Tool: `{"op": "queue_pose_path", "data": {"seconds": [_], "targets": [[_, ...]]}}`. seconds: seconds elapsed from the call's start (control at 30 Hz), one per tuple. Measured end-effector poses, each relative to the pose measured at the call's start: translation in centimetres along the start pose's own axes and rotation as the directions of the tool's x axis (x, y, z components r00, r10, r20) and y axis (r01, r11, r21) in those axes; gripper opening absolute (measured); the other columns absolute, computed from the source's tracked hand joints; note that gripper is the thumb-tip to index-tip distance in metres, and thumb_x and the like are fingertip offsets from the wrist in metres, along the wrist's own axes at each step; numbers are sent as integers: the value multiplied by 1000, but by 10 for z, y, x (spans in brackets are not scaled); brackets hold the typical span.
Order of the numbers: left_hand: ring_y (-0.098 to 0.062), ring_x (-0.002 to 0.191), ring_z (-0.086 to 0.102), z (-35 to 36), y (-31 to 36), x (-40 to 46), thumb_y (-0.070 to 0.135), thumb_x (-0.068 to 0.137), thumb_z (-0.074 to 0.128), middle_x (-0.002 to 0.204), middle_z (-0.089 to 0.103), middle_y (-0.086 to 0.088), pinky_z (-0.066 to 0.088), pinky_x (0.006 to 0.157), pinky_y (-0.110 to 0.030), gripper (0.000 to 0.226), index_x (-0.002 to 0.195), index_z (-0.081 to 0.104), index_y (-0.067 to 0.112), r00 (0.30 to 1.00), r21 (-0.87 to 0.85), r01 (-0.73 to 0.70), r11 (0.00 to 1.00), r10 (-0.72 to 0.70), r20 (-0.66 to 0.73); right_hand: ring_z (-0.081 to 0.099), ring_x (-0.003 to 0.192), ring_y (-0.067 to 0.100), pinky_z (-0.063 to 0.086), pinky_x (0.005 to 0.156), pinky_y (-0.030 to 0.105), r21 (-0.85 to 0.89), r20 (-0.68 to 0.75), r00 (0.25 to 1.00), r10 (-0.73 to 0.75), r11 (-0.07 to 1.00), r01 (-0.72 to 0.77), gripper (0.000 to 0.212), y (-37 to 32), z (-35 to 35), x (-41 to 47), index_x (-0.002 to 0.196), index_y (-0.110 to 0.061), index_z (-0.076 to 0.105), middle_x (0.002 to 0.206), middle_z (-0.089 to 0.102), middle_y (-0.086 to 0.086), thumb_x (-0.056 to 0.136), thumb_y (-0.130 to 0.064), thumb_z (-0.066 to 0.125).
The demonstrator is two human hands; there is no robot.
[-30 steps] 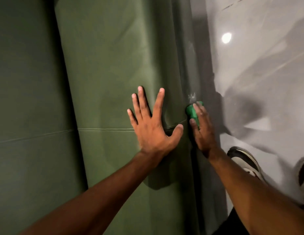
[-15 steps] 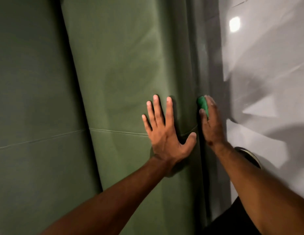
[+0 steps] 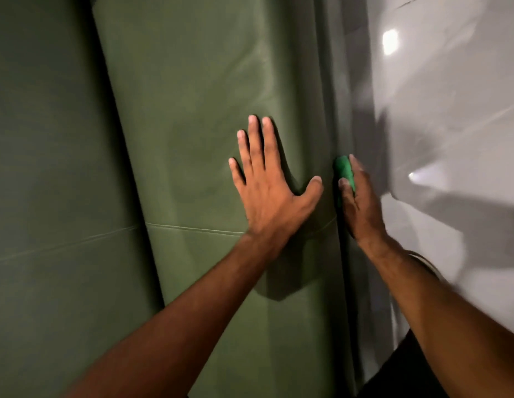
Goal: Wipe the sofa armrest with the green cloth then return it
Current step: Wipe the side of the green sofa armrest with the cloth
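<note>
The olive-green sofa armrest point(image 3: 198, 124) runs up the middle of the view, with a seam across it. My left hand point(image 3: 271, 185) lies flat on its top, fingers spread, holding nothing. My right hand point(image 3: 360, 202) presses a bright green cloth point(image 3: 344, 169) against the armrest's outer side, on the right. Only a small bunched part of the cloth shows above my fingers; the rest is hidden under the hand.
The sofa seat cushion point(image 3: 49, 196) lies left of the armrest, darker green. A glossy grey floor point(image 3: 451, 139) with light reflections fills the right side. A bit of a shoe point(image 3: 425, 261) shows beside my right forearm.
My right hand with the cloth has slid a little along the armrest's side. My left hand has shifted forward on the top, fingers closer together. The view has swung left, hiding most of the shoe.
</note>
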State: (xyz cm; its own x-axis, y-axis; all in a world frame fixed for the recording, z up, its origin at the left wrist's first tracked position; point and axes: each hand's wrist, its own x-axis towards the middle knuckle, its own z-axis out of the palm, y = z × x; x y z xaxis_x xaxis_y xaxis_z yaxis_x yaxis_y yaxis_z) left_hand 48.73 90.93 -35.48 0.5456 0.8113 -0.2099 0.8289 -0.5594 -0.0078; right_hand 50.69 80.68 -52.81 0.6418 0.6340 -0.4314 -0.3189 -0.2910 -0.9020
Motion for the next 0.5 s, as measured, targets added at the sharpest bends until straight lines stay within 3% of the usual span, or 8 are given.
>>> {"op": "queue_pose_path", "data": {"seconds": [0.07,0.17,0.2,0.37,0.5], "targets": [[-21,157,-5,-4,1,16,55,69,69,171,0,3,5,124,-58,116,161,6,22,1000,9,-19,1000,19,-2,37,137,11,27,114,19,-22,-13,1000,-18,1000,17,49,5,3,15,147,-14,35,153,41,7,101,-28,43],[-20,157,-6,-8,5,37,56,68,67,171,-1,4,3,124,-58,117,161,4,23,1000,6,-26,1000,26,-2,40,133,12,24,105,4,27,-49,996,76,997,-75,51,20,5,26,147,-12,36,150,44,12,100,-32,42],[-20,157,-7,-9,7,44,57,68,67,170,-2,4,3,124,-57,117,161,4,23,1000,2,-29,1000,29,0,43,134,16,25,105,5,41,-52,992,115,993,-113,53,24,3,27,147,-11,36,150,45,12,100,-35,42],[-24,157,-6,-25,2,90,67,68,65,170,-4,-4,0,124,-55,124,160,0,15,992,38,-124,992,123,40,39,140,23,23,110,19,130,-29,968,248,961,-243,49,5,9,25,148,-14,34,152,41,11,101,-26,43],[-24,157,-10,-40,14,137,61,70,72,170,-8,-5,-5,123,-53,126,160,-3,14,981,40,-179,983,175,88,40,139,22,29,118,34,100,-51,995,85,992,-79,50,-13,9,47,145,-16,39,151,44,9,98,-32,43]]}}
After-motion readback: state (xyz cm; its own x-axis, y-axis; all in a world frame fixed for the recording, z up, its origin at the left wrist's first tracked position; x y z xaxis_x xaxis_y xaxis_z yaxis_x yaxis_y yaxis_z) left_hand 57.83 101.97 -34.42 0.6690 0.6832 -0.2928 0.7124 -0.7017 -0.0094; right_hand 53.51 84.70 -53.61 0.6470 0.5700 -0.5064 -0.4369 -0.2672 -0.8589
